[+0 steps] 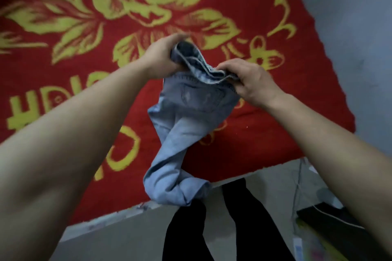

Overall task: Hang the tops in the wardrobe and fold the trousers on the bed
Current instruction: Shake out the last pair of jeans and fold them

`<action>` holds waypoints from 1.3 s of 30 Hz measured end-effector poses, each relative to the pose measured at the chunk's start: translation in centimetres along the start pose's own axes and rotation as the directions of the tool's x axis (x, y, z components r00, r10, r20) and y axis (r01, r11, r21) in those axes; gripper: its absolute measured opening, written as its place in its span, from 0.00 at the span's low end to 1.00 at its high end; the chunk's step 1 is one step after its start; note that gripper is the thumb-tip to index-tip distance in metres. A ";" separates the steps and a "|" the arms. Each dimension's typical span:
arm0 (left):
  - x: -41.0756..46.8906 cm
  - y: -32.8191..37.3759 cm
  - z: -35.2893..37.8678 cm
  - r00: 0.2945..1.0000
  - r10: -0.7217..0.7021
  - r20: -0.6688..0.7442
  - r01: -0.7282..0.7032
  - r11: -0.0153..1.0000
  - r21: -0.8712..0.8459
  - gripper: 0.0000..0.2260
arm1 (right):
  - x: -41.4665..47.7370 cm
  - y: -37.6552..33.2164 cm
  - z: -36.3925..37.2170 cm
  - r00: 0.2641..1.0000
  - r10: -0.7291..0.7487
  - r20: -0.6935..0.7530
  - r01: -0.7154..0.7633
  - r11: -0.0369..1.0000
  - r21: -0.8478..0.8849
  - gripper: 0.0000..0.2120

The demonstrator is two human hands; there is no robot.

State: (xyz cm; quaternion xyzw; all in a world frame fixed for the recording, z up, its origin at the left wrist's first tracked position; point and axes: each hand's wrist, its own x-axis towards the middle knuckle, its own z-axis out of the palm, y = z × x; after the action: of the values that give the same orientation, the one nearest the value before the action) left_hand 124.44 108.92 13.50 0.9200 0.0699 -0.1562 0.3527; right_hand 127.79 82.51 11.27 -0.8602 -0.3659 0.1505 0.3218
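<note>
**Trousers in hand at the bed edge; folding not yet completed**

Head view: The person is standing at the near edge of the bed [265,133], which is carrying a red blanket [84,91] with a yellow floral pattern. Both hands are holding one pair of light blue jeans [191,116] by the bunched waistband, above the blanket. The left hand [163,57] is gripping the waistband's far end, fingers curled round the cloth. The right hand [252,80] is pinching the near end, fingers likewise curled on the denim. The legs are hanging down in a crumpled twist, their lower end lying at the bed's edge. No wardrobe, hanger or top is showing. Judgement: this pair is being straightened, not yet folded; whether any tops are hung cannot be told.
</note>
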 end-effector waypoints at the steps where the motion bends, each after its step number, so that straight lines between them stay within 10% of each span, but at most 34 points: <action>1: -1.1 0.5 -1.2 0.998 0.001 -0.056 -0.002 1.000 -0.010 0.28 | 0.1 -1.5 -1.4 0.997 0.081 -0.010 -0.081 0.996 -0.028 0.24; 6: -7.2 4.5 -7.0 0.980 0.033 -0.199 -0.024 0.998 0.050 0.11 | 1.5 -8.9 -7.8 0.913 0.384 -0.141 -0.401 0.908 -0.122 0.38; 12: -15.1 8.5 -16.9 0.852 0.485 -0.197 -0.248 0.704 0.665 0.18 | 1.9 -20.5 -14.2 0.970 0.142 -0.198 -0.218 0.870 -0.442 0.19; 27: -29.8 14.9 -27.0 0.711 0.689 -0.143 -0.094 0.294 0.951 0.22 | -2.5 -37.7 -24.9 0.919 -0.160 -0.361 -0.088 0.809 -0.582 0.11; 33: -31.3 16.9 -27.3 0.823 0.432 -0.368 -0.247 0.856 0.454 0.13 | -4.5 -40.9 -27.6 0.849 -0.276 -0.451 -0.071 0.787 -0.613 0.11; 39: -31.7 16.7 -28.1 0.804 0.261 -0.534 -0.157 0.960 0.234 0.15 | -6.3 -42.7 -30.2 0.792 -0.379 -0.478 -0.070 0.723 -0.688 0.12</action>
State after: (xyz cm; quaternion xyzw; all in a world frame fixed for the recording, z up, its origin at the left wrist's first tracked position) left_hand 105.26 114.83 54.38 0.9548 0.0536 0.1542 0.2482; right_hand 115.67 86.95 62.30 -0.8833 -0.3507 -0.2956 0.0969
